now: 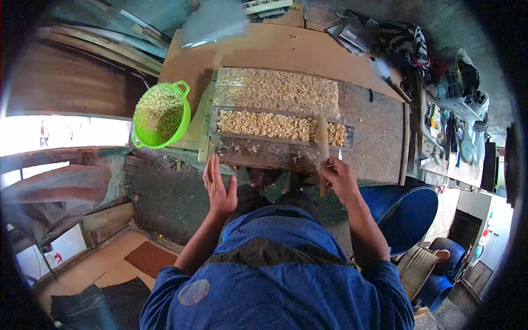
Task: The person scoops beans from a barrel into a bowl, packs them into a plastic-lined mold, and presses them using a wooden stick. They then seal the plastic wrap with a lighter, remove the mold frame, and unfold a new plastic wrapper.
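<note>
In the head view, my right hand (342,179) is wrapped round a wooden stick (323,144) that points away from me across the work table. Its far part lies over the right end of a long narrow wooden-sided tray (350,137). Pale bean-like pieces (269,124) fill that tray. Behind it lies a flat rectangular layer of similar pieces (275,91) under shiny clear plastic. My left hand (221,188) is empty, fingers stretched out, at the table's near edge by the tray's left end. A bright green plastic basket (186,113), partly filled with the pieces, sits at the table's left.
The wooden table (379,129) has loose bits scattered near its front edge. A sheaf of clear plastic sheets (214,25) is at the back. A large blue drum (404,217) stands close by my right arm. Shelves with a white wire basket (465,104) are at right.
</note>
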Demonstrator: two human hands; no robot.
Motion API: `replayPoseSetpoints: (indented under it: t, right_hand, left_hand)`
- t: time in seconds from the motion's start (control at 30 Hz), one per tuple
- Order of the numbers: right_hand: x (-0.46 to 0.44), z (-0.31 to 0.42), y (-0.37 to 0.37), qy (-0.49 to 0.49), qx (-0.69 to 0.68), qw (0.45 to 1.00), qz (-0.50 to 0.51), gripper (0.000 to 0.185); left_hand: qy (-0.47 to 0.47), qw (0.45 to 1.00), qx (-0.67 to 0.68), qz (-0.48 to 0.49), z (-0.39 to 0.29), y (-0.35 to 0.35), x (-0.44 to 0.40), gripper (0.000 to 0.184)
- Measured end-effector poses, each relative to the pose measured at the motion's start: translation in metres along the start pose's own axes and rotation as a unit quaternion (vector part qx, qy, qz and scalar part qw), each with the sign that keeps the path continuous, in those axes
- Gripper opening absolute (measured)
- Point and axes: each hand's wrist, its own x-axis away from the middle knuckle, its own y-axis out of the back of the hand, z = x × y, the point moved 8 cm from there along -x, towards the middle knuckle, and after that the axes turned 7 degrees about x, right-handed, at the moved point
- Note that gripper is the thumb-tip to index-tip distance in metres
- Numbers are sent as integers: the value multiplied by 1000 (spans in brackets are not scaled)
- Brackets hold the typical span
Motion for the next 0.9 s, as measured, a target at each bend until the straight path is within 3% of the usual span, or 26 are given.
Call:
replayPoseSetpoints:
  t: [0.1, 0.27, 0.33, 0.5, 0.63, 0.73, 0.8, 0.9]
  right_hand:
    - [-14, 0, -28, 148, 76, 984, 56, 17]
    - [-14, 0, -33, 68, 26, 995, 69, 17]
    - [-17, -10, -8, 93, 52, 994, 27, 17]
    - [5, -9, 36, 23, -47, 999, -9, 15]
    - [-6, -12, 21, 61, -3, 998, 7, 15]
    - [-8, -17, 5, 17, -13, 998, 62, 15]
    - [-14, -18, 15, 100, 3, 995, 17, 15]
    - [-9, -33, 38, 39, -55, 998, 13, 16]
  left_hand:
    - [7, 1000, 0, 5, -3, -6, -2, 70]
    - [-5, 1000, 0, 8, -13, -12, -6, 71]
    - [-10, 1000, 2, 10, -13, -16, -6, 71]
    - [-18, 1000, -5, 14, -18, -21, -7, 70]
    - [-19, 1000, -5, 16, -25, -26, -8, 69]
    - [-14, 1000, -16, 18, -30, -28, -9, 68]
    - [-22, 999, -26, 15, -31, -28, -10, 68]
    - [-17, 1000, -19, 14, -29, -31, -9, 68]
